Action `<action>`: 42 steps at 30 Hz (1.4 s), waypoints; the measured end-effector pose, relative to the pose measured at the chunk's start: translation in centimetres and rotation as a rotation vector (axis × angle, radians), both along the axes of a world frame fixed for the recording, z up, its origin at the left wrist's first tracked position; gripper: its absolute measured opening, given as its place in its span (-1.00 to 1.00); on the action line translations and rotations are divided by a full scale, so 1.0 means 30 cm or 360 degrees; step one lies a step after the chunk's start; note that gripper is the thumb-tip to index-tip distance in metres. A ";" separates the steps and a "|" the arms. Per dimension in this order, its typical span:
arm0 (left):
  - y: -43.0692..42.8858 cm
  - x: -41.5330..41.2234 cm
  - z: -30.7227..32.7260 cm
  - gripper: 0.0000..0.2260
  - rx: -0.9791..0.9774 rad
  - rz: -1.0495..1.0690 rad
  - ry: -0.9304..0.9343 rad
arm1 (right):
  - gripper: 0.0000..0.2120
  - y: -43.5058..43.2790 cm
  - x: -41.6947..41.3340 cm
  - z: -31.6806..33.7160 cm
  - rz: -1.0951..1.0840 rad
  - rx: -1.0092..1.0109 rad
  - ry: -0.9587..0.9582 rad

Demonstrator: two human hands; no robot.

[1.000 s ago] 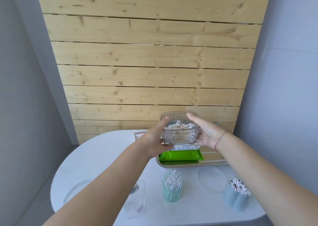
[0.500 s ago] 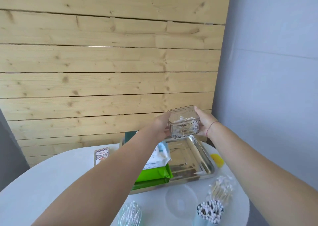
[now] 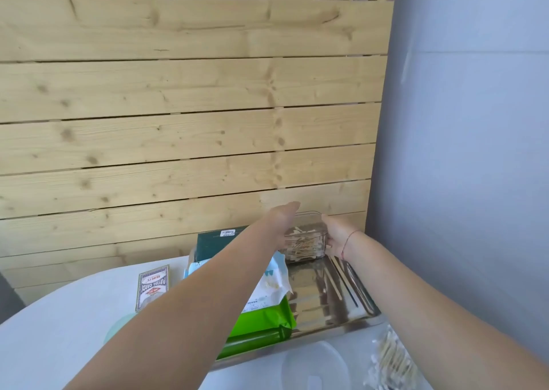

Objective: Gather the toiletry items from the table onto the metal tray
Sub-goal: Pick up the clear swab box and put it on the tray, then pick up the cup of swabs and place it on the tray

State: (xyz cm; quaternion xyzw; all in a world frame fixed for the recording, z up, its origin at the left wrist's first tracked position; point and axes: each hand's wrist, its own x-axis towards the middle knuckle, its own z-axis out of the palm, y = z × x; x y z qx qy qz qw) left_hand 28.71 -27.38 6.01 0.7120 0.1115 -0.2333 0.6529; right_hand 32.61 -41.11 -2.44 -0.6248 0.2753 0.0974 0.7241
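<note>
The left hand (image 3: 282, 226) and right hand (image 3: 335, 238) are clasping a clear box (image 3: 304, 242) of cotton swabs between them, one on each side. They are holding it at the far right corner of the metal tray (image 3: 364, 299), sitting on the tray or just above it; I cannot tell which. Beside it, a white wipes pack (image 3: 267, 282) is lying on a green pack (image 3: 261, 315) on the tray's left half, with a dark green box (image 3: 219, 241) behind them. Waiting on the tabletop (image 3: 59, 330) are a bundle of swabs (image 3: 392, 360) and a clear lid (image 3: 315, 366) near the tray's front rim, and a card box (image 3: 153, 287) to its left. The gathering is looking partly done, with this box about to join.
</note>
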 end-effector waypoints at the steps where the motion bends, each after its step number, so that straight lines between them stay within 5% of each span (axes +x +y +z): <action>1: -0.004 0.005 -0.003 -0.44 0.0054 -0.0022 -0.0014 | -0.48 0.016 -0.013 0.021 0.0016 0.0009 0.0006; 7: -0.018 0.027 0.006 -0.48 0.0236 -0.0051 -0.0122 | -0.51 0.035 -0.004 0.012 0.0072 0.0007 -0.0005; 14: 0.018 -0.021 0.026 -0.46 0.0048 -0.0094 -0.0081 | -0.41 0.081 -0.058 0.050 0.0131 -0.0248 -0.0062; 19: 0.116 -0.075 0.077 -0.52 0.0011 -0.0022 -0.0202 | -0.51 0.085 -0.153 0.160 -0.0128 -0.0727 -0.0217; 22: 0.232 -0.148 0.131 -0.77 -0.0091 -0.0011 -0.0267 | -0.46 0.115 -0.249 0.253 -0.0180 -0.1149 -0.0534; 25: 0.373 -0.251 0.177 -0.92 -0.0172 0.0057 -0.0340 | -0.50 0.191 -0.378 0.337 0.0043 -0.1351 -0.0842; 28: 0.531 -0.383 0.206 -0.85 -0.0201 0.0117 -0.0398 | -0.55 0.284 -0.547 0.409 0.0415 -0.1440 -0.0989; 36: 0.926 -0.725 0.188 -0.88 -0.0147 0.0311 -0.0478 | -0.58 0.498 -0.880 0.342 0.0971 -0.1282 -0.0921; 42: 1.060 -0.828 0.117 -0.88 0.0008 0.0390 -0.0462 | -0.35 0.691 -0.975 0.268 0.1516 -0.1428 -0.0891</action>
